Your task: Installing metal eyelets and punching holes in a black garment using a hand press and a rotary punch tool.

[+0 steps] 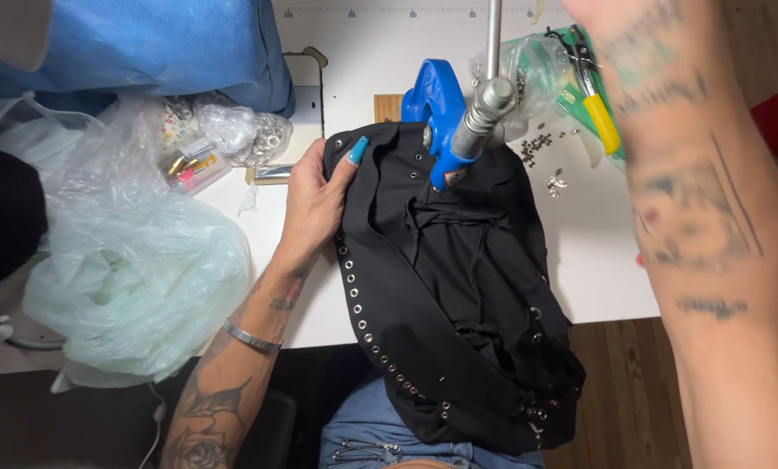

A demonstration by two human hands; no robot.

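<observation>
Raised right forearm (701,217) nearest, its hand out of view; left hand (315,204) flat, fingers spread, pressing black garment (458,321)

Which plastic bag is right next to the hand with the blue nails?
The big pale green plastic bag, beside the left hand and its wrist. The small clear bags lie farther up the table.

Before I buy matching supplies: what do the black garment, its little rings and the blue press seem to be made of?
Black garment: looks like matte woven fabric; it folds and creases softly under the left hand.
Rings: shiny silver, probably metal eyelets, set in a row along the edge.
Blue press: smooth glossy blue, likely painted metal, though plastic can't be ruled out; its lever looks like bare grey metal.
</observation>
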